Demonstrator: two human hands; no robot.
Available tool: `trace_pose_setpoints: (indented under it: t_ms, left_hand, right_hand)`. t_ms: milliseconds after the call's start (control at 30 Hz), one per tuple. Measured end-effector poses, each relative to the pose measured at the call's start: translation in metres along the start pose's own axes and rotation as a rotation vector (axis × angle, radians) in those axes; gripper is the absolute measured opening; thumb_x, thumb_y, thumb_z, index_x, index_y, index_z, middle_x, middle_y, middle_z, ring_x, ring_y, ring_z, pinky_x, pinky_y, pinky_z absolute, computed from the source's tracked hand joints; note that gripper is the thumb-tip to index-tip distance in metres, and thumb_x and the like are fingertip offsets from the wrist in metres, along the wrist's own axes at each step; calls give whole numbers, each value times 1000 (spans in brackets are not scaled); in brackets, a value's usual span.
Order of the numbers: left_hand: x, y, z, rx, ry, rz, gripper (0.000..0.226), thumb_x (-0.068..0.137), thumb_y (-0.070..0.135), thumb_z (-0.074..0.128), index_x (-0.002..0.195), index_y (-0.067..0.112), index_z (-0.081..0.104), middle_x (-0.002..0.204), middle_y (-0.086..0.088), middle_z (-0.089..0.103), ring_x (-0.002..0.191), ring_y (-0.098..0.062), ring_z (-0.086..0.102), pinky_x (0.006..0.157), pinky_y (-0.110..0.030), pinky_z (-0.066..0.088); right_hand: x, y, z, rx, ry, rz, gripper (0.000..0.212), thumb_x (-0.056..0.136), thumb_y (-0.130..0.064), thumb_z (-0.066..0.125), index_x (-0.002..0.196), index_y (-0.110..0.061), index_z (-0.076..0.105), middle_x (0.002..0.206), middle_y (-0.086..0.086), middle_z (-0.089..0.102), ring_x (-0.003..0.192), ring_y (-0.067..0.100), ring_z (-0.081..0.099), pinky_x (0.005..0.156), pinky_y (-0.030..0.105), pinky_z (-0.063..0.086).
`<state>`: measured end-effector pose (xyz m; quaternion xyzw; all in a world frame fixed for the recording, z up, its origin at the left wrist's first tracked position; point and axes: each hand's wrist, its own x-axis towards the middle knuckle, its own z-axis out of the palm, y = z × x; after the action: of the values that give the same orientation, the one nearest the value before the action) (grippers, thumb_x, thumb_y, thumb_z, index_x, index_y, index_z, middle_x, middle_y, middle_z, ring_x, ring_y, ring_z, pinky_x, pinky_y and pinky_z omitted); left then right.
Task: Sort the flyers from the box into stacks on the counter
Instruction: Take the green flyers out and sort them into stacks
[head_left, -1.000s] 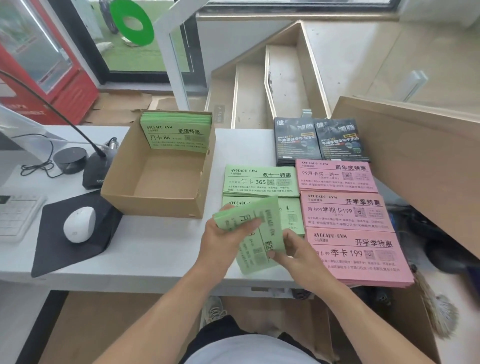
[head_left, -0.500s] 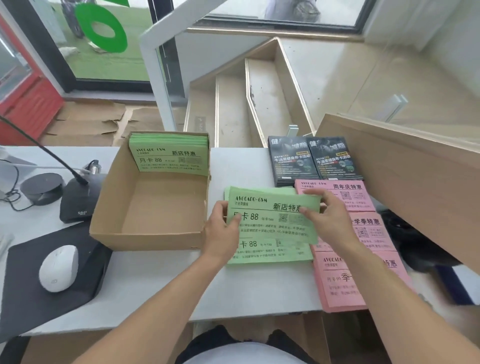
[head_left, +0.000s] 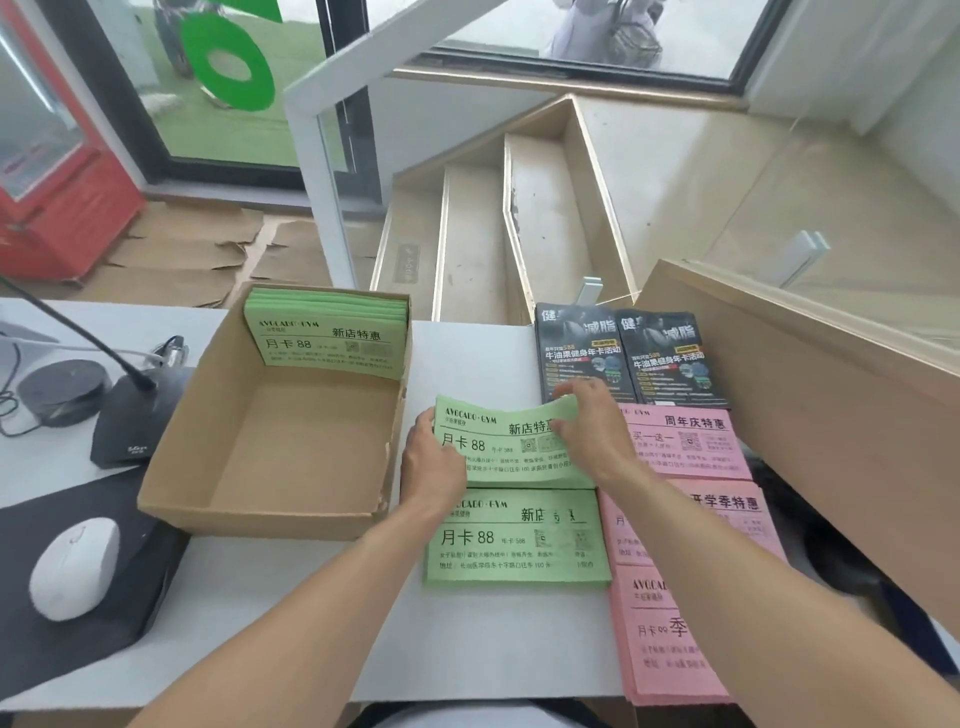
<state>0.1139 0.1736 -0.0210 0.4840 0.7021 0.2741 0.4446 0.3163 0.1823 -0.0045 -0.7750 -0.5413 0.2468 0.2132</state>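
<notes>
Both hands hold a thin bundle of light green paper flyers (head_left: 498, 441) over the white worktop (head_left: 291, 613), its long axis running left to right across the view, parallel to the worktop's near edge. The left hand (head_left: 434, 467) grips the bundle's left short edge and the right hand (head_left: 587, 431) curls its fingers over the right end, which bows upward, so the sheets are not yet flat. Directly on the near side of the bundle, almost touching it, lies a stack of matching green flyers (head_left: 519, 540) with the same heading and the same left-to-right orientation; the held sheets sit just beyond it, over a spot hidden by the paper. To the right are the pink flyer stacks (head_left: 691, 441) and, farther back, two piles of black glossy leaflets (head_left: 628, 358). The open brown cardboard box (head_left: 270, 462) stands just left of the left hand, with more green flyers (head_left: 327, 338) leaning upright against its far wall. Judging from this, the bundle needs only lowering and squaring, and the box lies nearer the left hand for the next reach.
</notes>
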Motion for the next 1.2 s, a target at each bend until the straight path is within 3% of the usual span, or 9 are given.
trace_pose_setpoints:
  t_ms: [167, 267, 400, 533, 667, 867, 967, 1067, 1200]
  left_hand:
    - [0, 1, 1, 128, -7, 5, 62, 98, 7, 50, 156, 19, 31, 155, -1, 34, 124, -16, 45, 92, -25, 38]
    - [-1, -1, 3, 126, -36, -16, 70, 99, 12, 54, 160, 21, 22, 163, 1, 26, 146, -19, 32, 109, -32, 33]
    - [2, -1, 5, 42, -51, -77, 71, 98, 20, 59, 159, 27, 24, 154, 7, 43, 127, -17, 50, 85, -29, 49]
    - [7, 1, 7, 42, -54, -100, 66, 99, 27, 59, 157, 27, 28, 151, 3, 47, 123, -20, 54, 91, -34, 47]
    - [8, 3, 10, 107, -89, -73, 59, 99, 29, 57, 154, 29, 33, 155, 3, 43, 129, -23, 53, 105, -42, 47]
    - [7, 1, 17, 196, -135, -25, 53, 99, 28, 55, 150, 29, 38, 164, 5, 26, 133, -21, 49, 89, -31, 47]
    - [3, -1, 14, 198, -159, -22, 57, 100, 29, 58, 152, 29, 36, 169, 4, 10, 151, -20, 25, 108, -29, 36]
    - [-4, -1, 11, 228, -120, 45, 57, 100, 31, 58, 152, 27, 35, 170, 4, 0, 156, -16, 3, 125, -43, 19]
    - [-22, 9, 5, 116, -133, 193, 52, 101, 36, 57, 150, 29, 40, 168, 12, 9, 154, -9, 9, 124, -39, 21]
  right_hand:
    - [-8, 14, 5, -374, 96, -171, 41, 92, -27, 70, 131, -28, 58, 132, -7, 51, 119, 14, 46, 107, 31, 35]
    - [-24, 12, 12, -371, 44, -290, 38, 96, -37, 63, 133, -30, 57, 138, -8, 50, 129, 14, 40, 113, 32, 26]
    - [-48, 13, 30, -345, -94, -264, 43, 99, -49, 53, 138, -32, 51, 148, -7, 42, 138, 15, 34, 120, 35, 19]
    - [-52, 21, 35, -288, -103, -261, 45, 100, -52, 49, 141, -32, 48, 155, -7, 37, 145, 14, 27, 122, 33, 14]
    - [-50, 26, 31, -273, -107, -246, 47, 98, -53, 52, 140, -33, 48, 154, -8, 39, 145, 14, 28, 122, 35, 15]
    - [-52, 29, 33, -258, -89, -237, 48, 98, -54, 52, 141, -33, 49, 154, -8, 38, 145, 14, 27, 123, 35, 15]
    - [-54, 29, 35, -308, -23, -250, 49, 99, -55, 48, 141, -30, 50, 150, -5, 42, 142, 15, 31, 119, 36, 23]
    - [-54, 28, 36, -352, -32, -254, 43, 100, -53, 46, 136, -29, 54, 142, -7, 47, 133, 15, 38, 113, 37, 32]
    - [-55, 22, 37, -285, 115, -258, 38, 100, -44, 54, 131, -25, 61, 136, -4, 55, 128, 18, 43, 108, 39, 39]
